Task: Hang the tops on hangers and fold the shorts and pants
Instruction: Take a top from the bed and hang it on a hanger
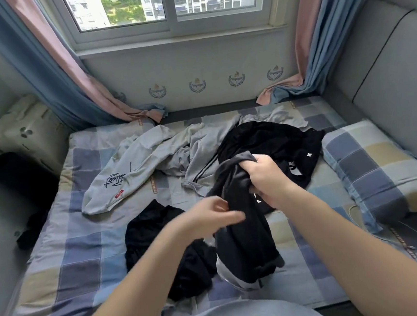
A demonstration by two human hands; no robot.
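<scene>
I hold a dark grey-black garment (244, 235) up over the middle of the bed. My right hand (264, 175) grips its bunched upper end. My left hand (215, 215) pinches its left edge a little lower. The garment's bottom end, with a pale grey band, hangs down to the sheet. A black garment (159, 240) lies crumpled on the bed to the left of it. Behind it lie a light grey top with black script (128, 175), grey pants with black stripes (202, 158) and a black piece with a small white cross (284, 141).
The bed (85, 256) has a blue, grey and beige checked sheet. A matching pillow (379, 168) lies at the right by the padded grey headboard (391, 71). A cream pillow (26, 128) and dark clothes (14, 174) sit at the left. Curtains and a window are behind.
</scene>
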